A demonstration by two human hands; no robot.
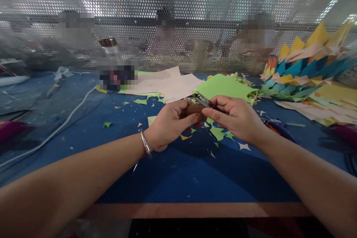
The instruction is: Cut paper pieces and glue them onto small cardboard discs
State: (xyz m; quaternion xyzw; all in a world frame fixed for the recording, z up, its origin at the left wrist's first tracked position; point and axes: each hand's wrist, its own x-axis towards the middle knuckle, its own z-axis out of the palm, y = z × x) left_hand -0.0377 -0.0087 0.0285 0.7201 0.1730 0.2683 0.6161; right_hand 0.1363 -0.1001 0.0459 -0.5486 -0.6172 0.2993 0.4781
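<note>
Scissors (209, 103), slim, pointed, apparently metal

Scissors (205, 98): blades seen as bare metal, smooth, w/ dull grey sheen.
Bracelet (144, 143): polished metal, v. glossy; light thrown back.
Green sheet (224, 88): paper, matt, smooth.
Pale sheets (178, 85): paper, matt, approx. same finish shown.
Scraps (218, 132): cut paper, matt.
Folded stack (297, 74): paper, matt, creased into points.
Tabletop (167, 178): matt, smooth, flecked w/ bits.
Table edge (195, 210): wood-like strip, slight sheen.
Screen (195, 0): perf. metal look; light reflected.
Cord (71, 114): plastic look, smooth.
</note>
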